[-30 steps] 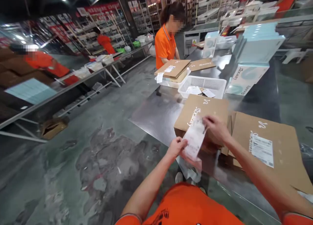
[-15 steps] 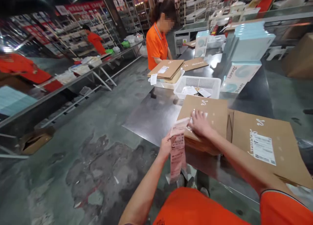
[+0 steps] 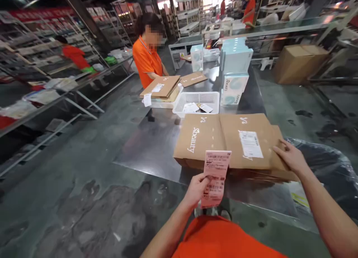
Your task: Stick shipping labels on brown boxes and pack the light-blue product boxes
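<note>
My left hand (image 3: 199,187) pinches a strip of pinkish printed labels (image 3: 216,168), held upright in front of the boxes. At the right end of the flattened cardboard boxes, my right hand (image 3: 289,155) has its fingers on top of a cardboard edge and its thumb at the side. The right cardboard box (image 3: 232,153) lies on that stack and bears a white printed label (image 3: 251,144). Beside it, the left cardboard box (image 3: 183,138) shows white "Sbeauty" lettering and no label on its visible top.
On the metal table (image 3: 156,146), a white basket (image 3: 214,101) holds papers. Behind stand stacked pale blue boxes (image 3: 236,60). A co-worker (image 3: 147,60) in orange stands beside more flattened cardboard (image 3: 170,84). Clear plastic (image 3: 332,172) lies at the right.
My right hand has left the left box and moved right to the far edge of the stack. The label strip has been raised and faces me. My view has turned right.
</note>
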A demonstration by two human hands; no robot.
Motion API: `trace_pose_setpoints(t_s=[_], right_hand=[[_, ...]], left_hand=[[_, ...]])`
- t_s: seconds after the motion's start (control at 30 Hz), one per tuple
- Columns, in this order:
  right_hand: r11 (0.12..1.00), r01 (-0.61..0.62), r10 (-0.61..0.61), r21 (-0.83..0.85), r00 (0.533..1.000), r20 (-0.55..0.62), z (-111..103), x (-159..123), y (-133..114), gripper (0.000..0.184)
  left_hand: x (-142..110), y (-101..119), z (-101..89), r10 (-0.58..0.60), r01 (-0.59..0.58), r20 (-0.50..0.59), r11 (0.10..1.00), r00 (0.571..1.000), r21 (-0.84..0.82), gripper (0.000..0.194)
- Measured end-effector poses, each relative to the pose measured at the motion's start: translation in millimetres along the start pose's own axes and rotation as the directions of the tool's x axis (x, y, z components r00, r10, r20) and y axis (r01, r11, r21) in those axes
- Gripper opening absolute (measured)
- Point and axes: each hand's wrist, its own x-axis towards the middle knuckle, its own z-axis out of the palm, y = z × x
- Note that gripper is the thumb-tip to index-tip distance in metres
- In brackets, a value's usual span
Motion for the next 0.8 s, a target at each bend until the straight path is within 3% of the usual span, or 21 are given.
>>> trace_pose_setpoints(t_s=[0.07,0.13,0.2,0.23,0.3,0.33,0.37,0.43,0.5,0.57,0.63,0.7,0.8], right_hand=[[0.993,-0.095,0.092,-0.075,0.995,-0.033,-17.9,-14.0,23.9,0.061],[0.99,-0.033,0.026,-0.14,0.998,-0.056,-22.4,-30.7,9.9,0.054],[0.979,0.19,-0.192,-0.076,0.981,-0.008,-14.8,-47.8,-36.5,0.061],[0.955,0.289,-0.295,0.069,0.951,0.088,-8.0,-55.9,-66.4,0.066],[0.868,0.316,-0.449,0.384,0.828,0.335,8.0,-71.2,-126.0,0.066],[0.834,0.298,-0.498,0.465,0.77,0.399,16.0,-78.6,-151.4,0.059],[0.802,0.277,-0.535,0.529,0.727,0.431,23.5,-86.0,-172.0,0.053],[0.758,0.276,-0.583,0.59,0.693,0.424,37.3,-99.1,-198.9,0.044],[0.727,0.303,-0.625,0.617,0.665,0.41,49.7,-107.9,-212.5,0.043],[0.716,0.333,-0.651,0.614,0.637,0.413,60.3,-111.8,-221.7,0.043],[0.715,0.359,-0.655,0.6,0.643,0.396,69.0,-112.0,-231.2,0.039],[0.721,0.387,-0.657,0.575,0.646,0.389,77.7,-108.5,-240.7,0.033],[0.74,0.422,-0.665,0.524,0.575,0.476,94.0,-91.6,-252.3,0.027]], left_hand=[[7.1,-9.4,7.9,-0.039,0.04,-0.044,0.999,0.998,0.026,0.054],[11.3,-17.6,14.6,-0.061,0.065,-0.071,0.996,0.996,0.057,0.055],[11.4,-22.4,20.6,-0.082,0.088,-0.083,0.993,0.993,0.079,0.056],[10.3,-22.9,22.8,-0.086,0.095,-0.09,0.991,0.992,0.094,0.056],[6.7,-19.2,24.3,-0.076,0.087,-0.092,0.988,0.993,0.126,0.054],[4.8,-15.0,23.5,-0.057,0.067,-0.079,0.99,0.995,0.123,0.052],[3.1,-9.3,21.8,-0.023,0.029,-0.055,0.995,0.998,0.098,0.049],[1.1,5.0,16.4,0.087,-0.087,-0.031,0.996,0.996,-0.011,0.054],[2.7,19.7,9.9,0.193,-0.201,-0.1,0.976,0.976,-0.087,0.063],[7.9,30.8,3.0,0.224,-0.242,-0.234,0.969,0.946,-0.052,0.045],[14.8,35.4,-5.1,0.224,-0.225,-0.335,0.974,0.915,0.035,0.035],[20.8,32.5,-15.5,0.236,-0.206,-0.381,0.972,0.894,0.116,0.04],[25.1,19.2,-34.8,0.224,-0.169,-0.399,0.971,0.889,0.168,0.049]])
